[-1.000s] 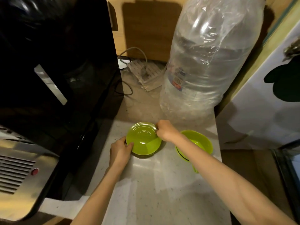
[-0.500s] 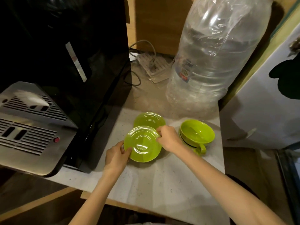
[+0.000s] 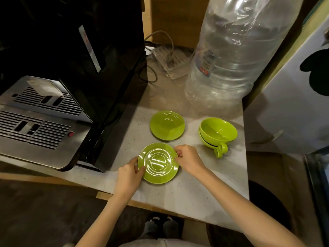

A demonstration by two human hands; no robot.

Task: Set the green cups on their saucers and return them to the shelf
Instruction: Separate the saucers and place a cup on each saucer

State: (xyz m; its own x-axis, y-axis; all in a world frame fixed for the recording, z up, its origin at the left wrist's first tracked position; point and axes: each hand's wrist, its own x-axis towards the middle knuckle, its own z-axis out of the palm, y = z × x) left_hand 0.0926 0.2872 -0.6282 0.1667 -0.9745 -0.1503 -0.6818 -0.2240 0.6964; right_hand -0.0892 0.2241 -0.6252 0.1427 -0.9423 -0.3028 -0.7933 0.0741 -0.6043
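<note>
Countertop (image 3: 187, 196) edges box in my working room: out past my left hand (image 3: 128, 176) the black coffee machine (image 3: 74, 72) and its metal drip tray (image 3: 37, 125) stand close, leaving only a narrow strip of bare stone between the machine's corner and my knuckles. Nearer to me than both hands, the counter's front edge runs on a slant, with a clear patch of stone between it and my wrists. My left hand is curled partway, thumb and fingertips pinching the left rim of the near saucer (image 3: 158, 163), which sits flat on the stone between my hands; whether it is lifted at all I cannot tell. Beyond that one, away from me, the far saucer (image 3: 167, 125) lies flat by itself, a small gap of stone between the two. My right hand (image 3: 189, 160) is likewise half closed, fingers pinching the right rim of the same near saucer. Beyond and to the right of that hand sit the two green cups (image 3: 218, 132), nested one inside the other, handles pointing toward me, close to the counter's right edge. Behind them rises a big clear water bottle (image 3: 236, 56), closing off the back right corner, and a power strip (image 3: 170, 59) lies farther back.
</note>
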